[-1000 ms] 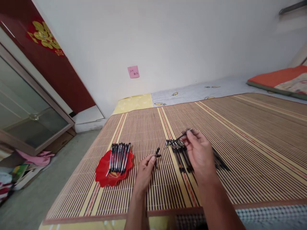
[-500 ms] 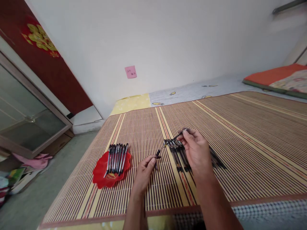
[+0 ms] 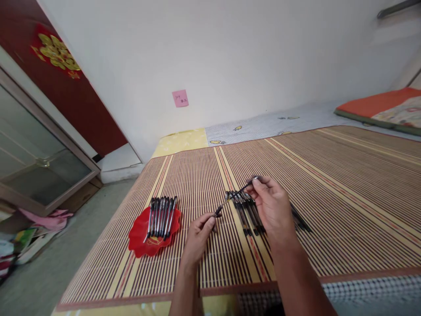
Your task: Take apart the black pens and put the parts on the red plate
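My right hand pinches a black pen by its rear end, tip slanting down to the left. My left hand holds a small black pen cap between thumb and fingers, and the pen's tip meets the cap's mouth. Under my right hand lies a row of several loose black pens on the striped bamboo mat. To the left a red plate carries several capped pens side by side.
The mat covers a bed against a white wall with a pink sticky note. An orange cushion lies at the far right. Left of the bed are floor, a glass cabinet door and some clutter.
My hands have come together: the pen's tip has moved down left to the cap, and the cap has risen slightly toward it. The camera shifted a little.
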The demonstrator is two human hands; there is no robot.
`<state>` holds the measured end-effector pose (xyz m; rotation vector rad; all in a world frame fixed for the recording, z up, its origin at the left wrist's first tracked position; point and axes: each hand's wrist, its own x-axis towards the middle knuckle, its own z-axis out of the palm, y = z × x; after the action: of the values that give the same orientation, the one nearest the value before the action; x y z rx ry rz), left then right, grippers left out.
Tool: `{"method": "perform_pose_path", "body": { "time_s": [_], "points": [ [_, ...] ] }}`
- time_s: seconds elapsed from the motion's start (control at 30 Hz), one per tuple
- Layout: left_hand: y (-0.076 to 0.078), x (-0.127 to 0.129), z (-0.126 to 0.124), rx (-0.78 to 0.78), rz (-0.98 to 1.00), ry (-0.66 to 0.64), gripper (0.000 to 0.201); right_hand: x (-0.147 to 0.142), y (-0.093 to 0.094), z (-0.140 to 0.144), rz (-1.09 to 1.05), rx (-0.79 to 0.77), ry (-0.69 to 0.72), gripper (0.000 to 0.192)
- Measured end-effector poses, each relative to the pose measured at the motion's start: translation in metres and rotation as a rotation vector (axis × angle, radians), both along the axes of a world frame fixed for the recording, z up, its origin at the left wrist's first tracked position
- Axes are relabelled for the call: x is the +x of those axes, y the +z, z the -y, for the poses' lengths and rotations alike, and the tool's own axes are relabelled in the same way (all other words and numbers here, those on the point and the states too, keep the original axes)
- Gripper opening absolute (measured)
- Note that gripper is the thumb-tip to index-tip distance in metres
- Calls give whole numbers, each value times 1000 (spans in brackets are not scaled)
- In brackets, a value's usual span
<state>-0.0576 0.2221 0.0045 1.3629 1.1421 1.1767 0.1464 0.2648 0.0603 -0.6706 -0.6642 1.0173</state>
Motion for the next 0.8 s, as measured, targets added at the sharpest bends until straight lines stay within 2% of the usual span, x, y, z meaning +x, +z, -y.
{"method": "perform_pose_path", "body": {
  "time_s": [0.3,0.8],
  "points": [
    [10,5,3,-26,15,11,35,0,1,0,-18,8,4,23],
    [10,6,3,-17,19,14,33,2,3,2,54,24,-1,19]
  ]
}}
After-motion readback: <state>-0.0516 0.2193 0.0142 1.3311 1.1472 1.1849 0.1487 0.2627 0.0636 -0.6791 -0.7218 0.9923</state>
